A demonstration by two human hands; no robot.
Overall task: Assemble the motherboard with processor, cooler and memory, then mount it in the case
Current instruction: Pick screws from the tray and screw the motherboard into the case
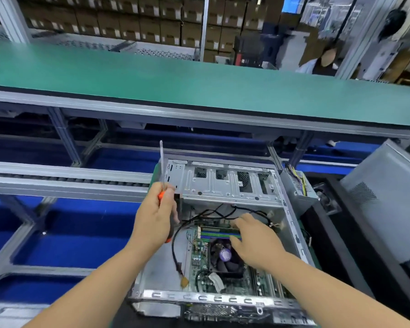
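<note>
An open metal computer case [232, 183] lies on its side in front of me. The green motherboard [199, 259] sits inside it, with a black cooler fan [225, 256] and memory slots [216, 233] in view. My left hand [155, 223] is raised at the case's left wall and holds an orange-handled screwdriver [162, 166], shaft pointing up. My right hand [256, 240] reaches into the case with fingers spread, resting over the memory slots and the cooler's upper edge. Black cables [175, 242] loop across the board.
A green conveyor belt [199, 86] runs across behind the case. Blue trays [69, 233] and an aluminium frame lie to the left. A grey case panel [384, 192] stands at right. A person sits far back right, behind stacked cardboard boxes.
</note>
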